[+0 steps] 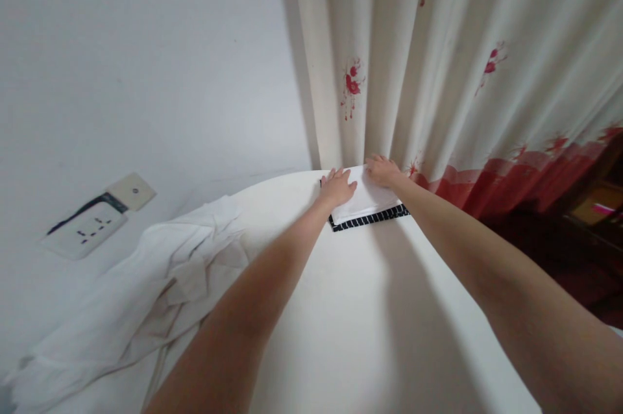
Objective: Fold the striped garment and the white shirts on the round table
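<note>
A white folded cloth (364,200) lies near the far end of the white table surface (335,310). From under its near edge shows a black strip with white marks (370,219), perhaps another folded cloth. My left hand (339,187) rests on the white cloth's left edge, fingers stretched out and apart. On its far right part lies my right hand (382,171), fingers reaching forward and pressing down; its fingertips are small in view. Neither hand grips anything that I can see.
Crumpled white cloth (189,258) hangs over the table's left side by the wall. A power socket (92,229) is on that wall. A cream curtain with red flowers (389,63) hangs behind the far end. Dark wooden furniture (596,213) stands at right.
</note>
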Action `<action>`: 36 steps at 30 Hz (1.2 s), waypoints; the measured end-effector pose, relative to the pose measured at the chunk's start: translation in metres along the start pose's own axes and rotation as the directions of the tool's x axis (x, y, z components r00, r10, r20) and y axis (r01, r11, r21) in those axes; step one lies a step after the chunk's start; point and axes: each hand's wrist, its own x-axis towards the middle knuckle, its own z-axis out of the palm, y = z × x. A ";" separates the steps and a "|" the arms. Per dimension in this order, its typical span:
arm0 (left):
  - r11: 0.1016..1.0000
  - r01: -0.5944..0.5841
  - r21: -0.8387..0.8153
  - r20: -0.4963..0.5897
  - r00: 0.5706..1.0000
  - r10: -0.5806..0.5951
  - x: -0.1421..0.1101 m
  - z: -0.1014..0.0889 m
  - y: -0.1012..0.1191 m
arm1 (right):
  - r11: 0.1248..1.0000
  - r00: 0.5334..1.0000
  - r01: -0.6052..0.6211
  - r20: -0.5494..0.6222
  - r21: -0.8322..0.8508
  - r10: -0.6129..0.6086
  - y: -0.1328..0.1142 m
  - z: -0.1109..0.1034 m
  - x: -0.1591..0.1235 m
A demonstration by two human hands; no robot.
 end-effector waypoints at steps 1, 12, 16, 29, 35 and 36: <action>1.000 0.012 0.026 0.061 0.998 -0.014 0.004 0.004 0.001 | 1.000 1.000 -0.002 0.014 -0.005 0.002 0.000 0.005 -0.001; 1.000 0.019 0.010 0.113 0.993 -0.020 0.002 0.015 0.003 | 0.995 0.990 -0.102 0.091 -0.015 0.103 0.005 0.018 -0.013; 0.978 -0.139 -0.153 -0.025 0.990 0.136 -0.028 0.017 0.016 | 0.995 0.994 -0.098 0.051 -0.035 0.100 0.010 0.005 -0.027; 0.937 -0.342 -0.074 -0.064 0.939 0.338 -0.107 0.005 0.018 | 0.993 0.927 -0.116 -0.355 0.031 0.120 -0.030 -0.020 -0.128; 0.985 -0.173 -0.029 -0.073 0.983 0.170 -0.176 -0.019 -0.014 | 0.978 0.955 0.186 -0.250 0.092 -0.158 -0.107 -0.028 -0.181; 0.990 -0.139 -0.011 -0.064 0.988 0.139 -0.189 -0.023 -0.021 | 0.969 0.955 0.224 -0.220 0.105 -0.197 -0.117 -0.025 -0.189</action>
